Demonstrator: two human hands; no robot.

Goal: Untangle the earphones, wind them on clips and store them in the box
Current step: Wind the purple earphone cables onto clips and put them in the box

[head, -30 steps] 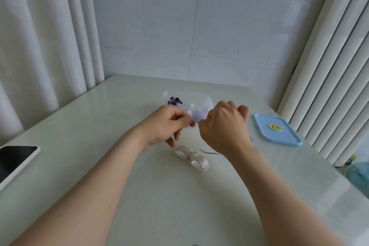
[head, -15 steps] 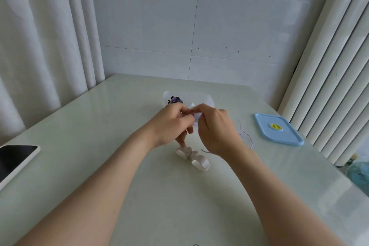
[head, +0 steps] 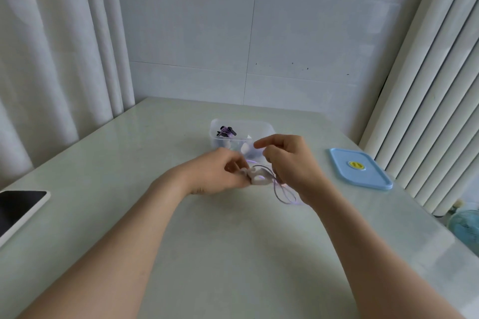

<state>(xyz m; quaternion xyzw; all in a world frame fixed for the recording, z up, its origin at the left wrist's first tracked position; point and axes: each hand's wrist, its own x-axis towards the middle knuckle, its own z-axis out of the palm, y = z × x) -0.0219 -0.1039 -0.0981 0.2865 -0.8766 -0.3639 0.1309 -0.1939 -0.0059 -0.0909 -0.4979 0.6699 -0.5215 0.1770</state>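
Observation:
My left hand (head: 220, 172) grips one end of a pale pinkish cord clip (head: 258, 177) just above the table. My right hand (head: 290, 160) sits right of the clip with curled fingers pinching the thin purple earphone cable (head: 283, 193), which loops down onto the table below that hand. Behind both hands stands the clear plastic box (head: 215, 134); inside it lies a black clip wound with purple cable (head: 226, 131) and something white.
A light blue lid (head: 359, 172) with a yellow sticker lies on the table to the right. A tablet with a dark screen (head: 18, 208) sits at the left table edge. Curtains hang left, a ribbed radiator stands right, a small fan at the lower right.
The pale clip lay on the table before; my left hand now holds it. Both hands came down from in front of the box, and the purple cable loop now trails below my right hand.

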